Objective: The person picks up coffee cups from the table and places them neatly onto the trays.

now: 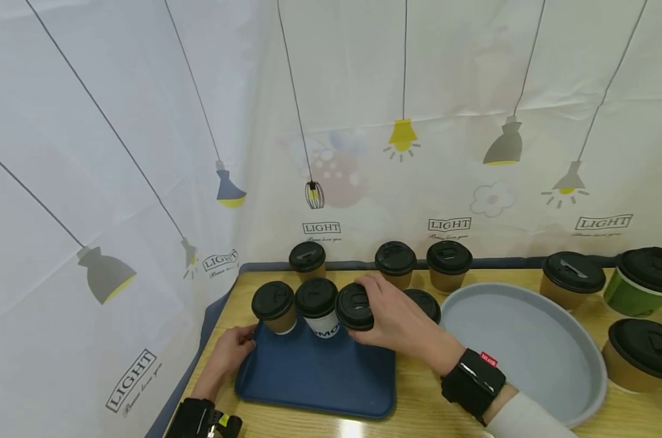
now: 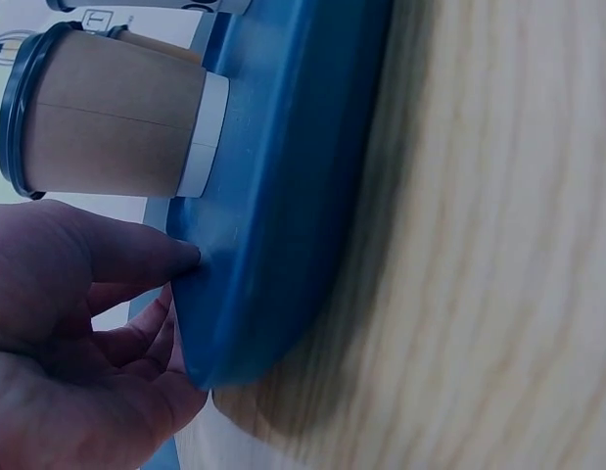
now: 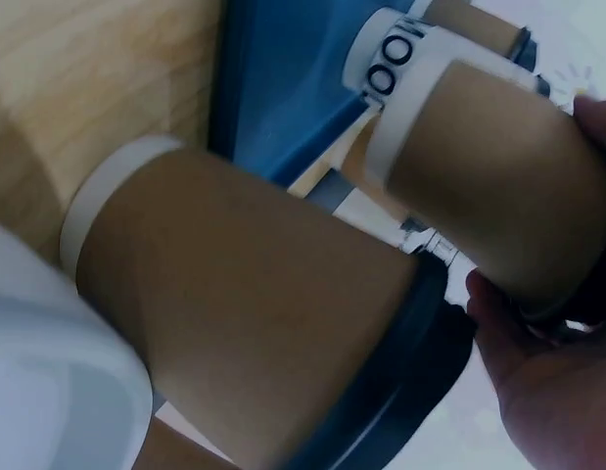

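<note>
In the head view my right hand [image 1: 399, 319] holds a coffee cup [image 1: 354, 306] with a black lid over the right back part of the blue tray [image 1: 317, 377]. The right wrist view shows this cup's plain brown side [image 3: 508, 176], with fingers around its lid end. On the tray's back edge stand a brown cup [image 1: 284, 321] at the left corner and a white cup [image 1: 325, 325] with dark lettering. My left hand [image 1: 229, 353] grips the tray's left back corner, thumb [image 2: 170, 253] on top of the rim and the other fingers lower down.
Right of the blue tray sits a round grey tray [image 1: 599, 377]. A lidded brown cup [image 3: 234, 294] stands between the two trays. Behind are several more lidded cups, and at far right a green cup [image 1: 634, 295] and brown ones. A lamp-print curtain [image 1: 363, 91] hangs behind.
</note>
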### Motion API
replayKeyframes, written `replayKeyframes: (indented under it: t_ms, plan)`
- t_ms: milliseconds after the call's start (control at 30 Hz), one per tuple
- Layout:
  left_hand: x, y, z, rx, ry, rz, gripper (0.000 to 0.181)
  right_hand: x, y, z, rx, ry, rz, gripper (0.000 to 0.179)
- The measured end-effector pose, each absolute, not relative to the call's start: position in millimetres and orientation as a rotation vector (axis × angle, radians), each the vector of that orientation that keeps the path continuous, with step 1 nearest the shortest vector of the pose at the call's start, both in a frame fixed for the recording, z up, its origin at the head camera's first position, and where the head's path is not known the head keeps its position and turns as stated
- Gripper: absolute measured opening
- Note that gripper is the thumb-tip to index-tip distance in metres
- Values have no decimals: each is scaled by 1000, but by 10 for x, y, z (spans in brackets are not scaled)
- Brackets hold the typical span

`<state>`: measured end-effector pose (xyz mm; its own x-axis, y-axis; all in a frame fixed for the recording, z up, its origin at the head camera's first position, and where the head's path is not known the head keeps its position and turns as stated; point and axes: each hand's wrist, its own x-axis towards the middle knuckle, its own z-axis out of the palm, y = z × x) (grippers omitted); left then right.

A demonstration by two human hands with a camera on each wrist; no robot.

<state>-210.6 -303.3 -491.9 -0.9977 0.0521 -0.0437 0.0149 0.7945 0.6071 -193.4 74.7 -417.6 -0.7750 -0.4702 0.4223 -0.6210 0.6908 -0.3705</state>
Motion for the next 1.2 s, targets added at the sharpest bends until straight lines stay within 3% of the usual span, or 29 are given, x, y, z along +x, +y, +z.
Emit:
replayKeyframes:
  t_ms: [400,1200]
  plan:
    - [-2078,-3010,-4879,39,2906,1023,42,-2078,759,-4303,831,-2651,360,90]
    - [-2107,-3017,-4938,-3,2859,1079,43,-2097,683,-4415,863,-2667,301,93]
